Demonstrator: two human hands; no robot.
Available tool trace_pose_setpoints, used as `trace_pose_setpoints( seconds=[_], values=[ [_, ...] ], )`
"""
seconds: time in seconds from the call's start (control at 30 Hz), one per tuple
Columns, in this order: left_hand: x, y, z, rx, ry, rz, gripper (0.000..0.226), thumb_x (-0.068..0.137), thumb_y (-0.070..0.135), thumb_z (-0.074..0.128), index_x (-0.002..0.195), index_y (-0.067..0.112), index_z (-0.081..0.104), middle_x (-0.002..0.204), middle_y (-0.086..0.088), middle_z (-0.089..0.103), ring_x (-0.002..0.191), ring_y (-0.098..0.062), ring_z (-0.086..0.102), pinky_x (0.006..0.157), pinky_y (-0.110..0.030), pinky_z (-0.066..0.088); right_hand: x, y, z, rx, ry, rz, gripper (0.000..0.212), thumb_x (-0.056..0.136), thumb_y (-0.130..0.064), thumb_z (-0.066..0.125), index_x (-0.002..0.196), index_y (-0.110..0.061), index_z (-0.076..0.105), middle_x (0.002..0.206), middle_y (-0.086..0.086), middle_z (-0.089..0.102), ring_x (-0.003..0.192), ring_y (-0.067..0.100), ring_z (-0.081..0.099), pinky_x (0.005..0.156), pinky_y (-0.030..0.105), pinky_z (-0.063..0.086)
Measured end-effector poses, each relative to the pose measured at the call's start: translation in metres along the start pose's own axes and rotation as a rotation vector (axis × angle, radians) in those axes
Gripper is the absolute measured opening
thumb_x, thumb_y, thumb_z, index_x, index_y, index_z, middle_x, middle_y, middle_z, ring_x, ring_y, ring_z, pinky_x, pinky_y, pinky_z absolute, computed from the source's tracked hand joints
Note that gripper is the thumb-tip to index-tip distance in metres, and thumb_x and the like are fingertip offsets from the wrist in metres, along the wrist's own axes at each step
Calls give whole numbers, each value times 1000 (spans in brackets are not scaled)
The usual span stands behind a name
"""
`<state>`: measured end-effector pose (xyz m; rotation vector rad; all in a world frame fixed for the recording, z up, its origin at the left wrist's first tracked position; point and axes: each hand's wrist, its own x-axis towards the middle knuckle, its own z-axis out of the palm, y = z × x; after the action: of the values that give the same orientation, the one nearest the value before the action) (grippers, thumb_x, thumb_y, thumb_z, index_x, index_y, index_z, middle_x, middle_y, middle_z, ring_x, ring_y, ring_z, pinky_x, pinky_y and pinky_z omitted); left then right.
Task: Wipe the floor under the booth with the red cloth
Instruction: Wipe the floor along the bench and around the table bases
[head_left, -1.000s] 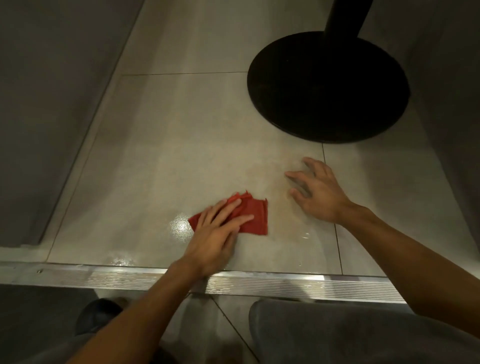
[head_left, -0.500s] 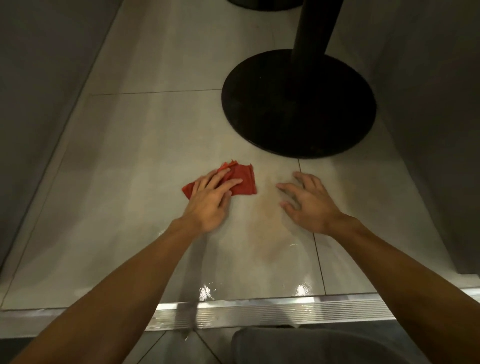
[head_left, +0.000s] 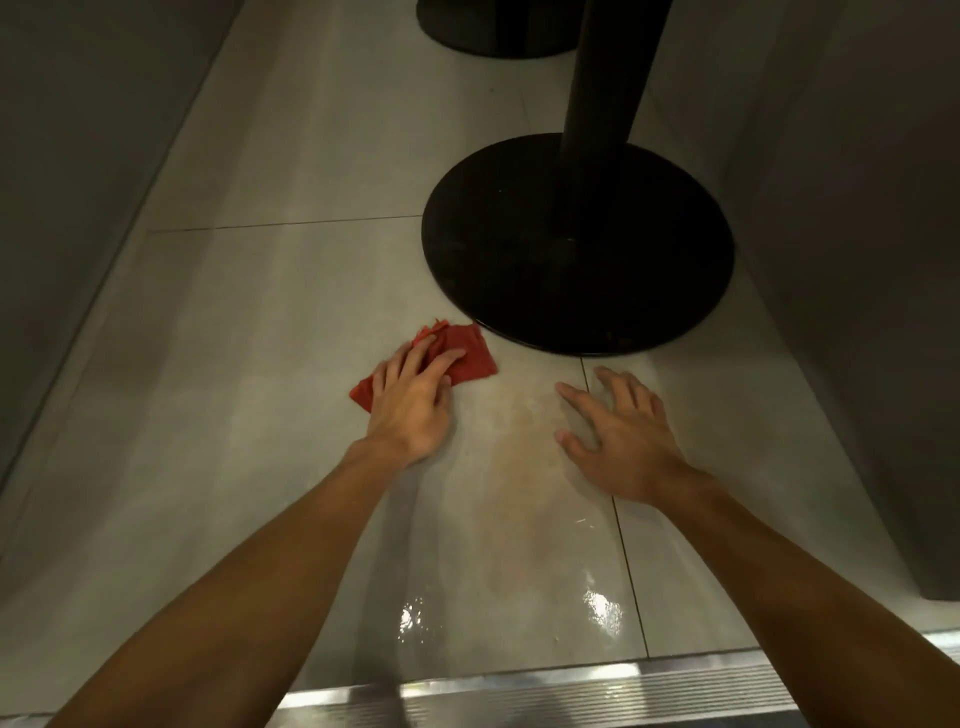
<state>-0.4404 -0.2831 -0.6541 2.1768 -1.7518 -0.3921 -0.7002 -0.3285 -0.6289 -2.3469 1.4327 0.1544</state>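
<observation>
Now left hand (head_left: 410, 410) presses red cloth (head_left: 470, 353), flat-fingered, beside table base (head_left: 576, 244) rim; right hand (head_left: 623, 441) splayed on floor (head_left: 234, 364).

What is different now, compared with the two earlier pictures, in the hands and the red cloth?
The left hand, pressing the red cloth flat, slid it forward over the floor, away from the metal strip and close to the rim of the black table base. Nothing was taken hold of or let go. The right hand stayed spread on the floor near the base.
</observation>
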Motion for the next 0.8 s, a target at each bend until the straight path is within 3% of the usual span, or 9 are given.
trace_pose_setpoints(
  seconds=[0.27, 0.47, 0.8],
  values=[
    [12, 45, 15, 31, -67, 173, 44, 98, 24, 37, 139, 40, 39, 156, 2, 25, 144, -24, 13, 117, -45, 8, 0, -1, 2, 6, -1, 22, 63, 94, -60, 37, 151, -47, 14, 162, 3, 2, 148, 28, -6, 120, 49, 3],
    [20, 19, 9, 79, -117, 358, 44, 101, 27, 33, 142, 41, 34, 154, 2, 29, 143, -26, 18, 116, -48, 16, 1, -1, 3, -4, 1, 30, 66, 89, -65, 29, 151, -48, 12, 162, 2, 1, 148, 27, -7, 120, 49, 2],
    [49, -25, -11, 22, -41, 75, 43, 101, 26, 35, 142, 39, 36, 157, 1, 23, 145, -25, 14, 118, -48, 11, -1, 2, 6, 32, 10, -7, 66, 89, -64, 27, 151, -47, 11, 163, 3, 0, 148, 27, -10, 120, 48, 0]
  ],
)
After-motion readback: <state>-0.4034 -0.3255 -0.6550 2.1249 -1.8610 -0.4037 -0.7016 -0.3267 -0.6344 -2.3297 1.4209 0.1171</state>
